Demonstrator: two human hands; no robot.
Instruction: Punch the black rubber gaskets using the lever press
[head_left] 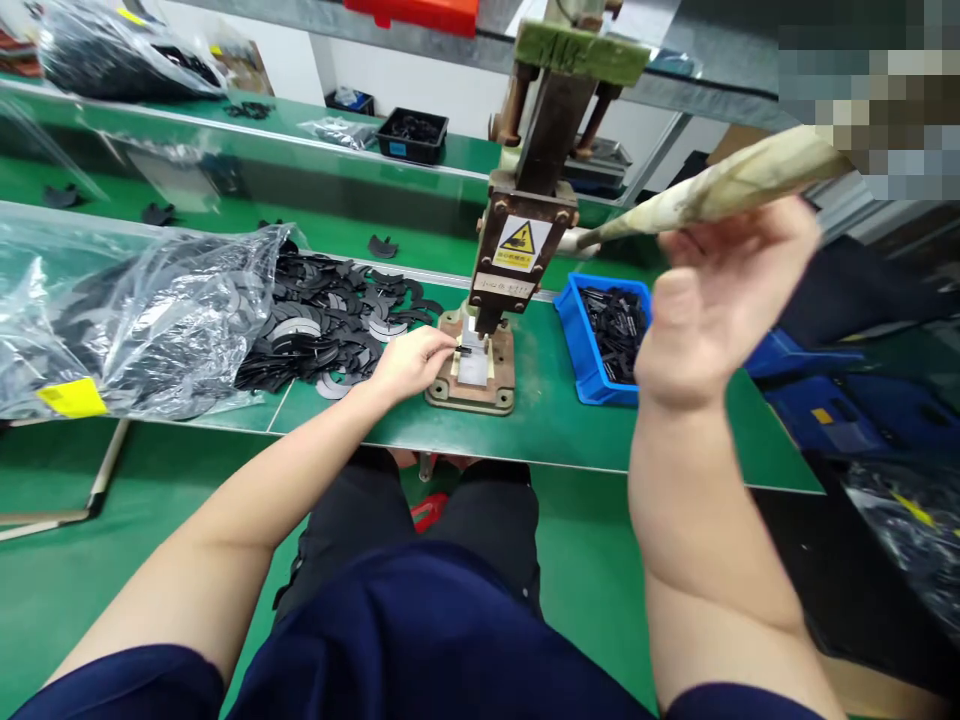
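Partly hidden small part (464, 351) under left hand (411, 362)

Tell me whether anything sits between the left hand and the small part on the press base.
Nothing visible does. The left hand already has its fingertips at the small part on the press base, just under the ram. The right hand is up at the lever handle.
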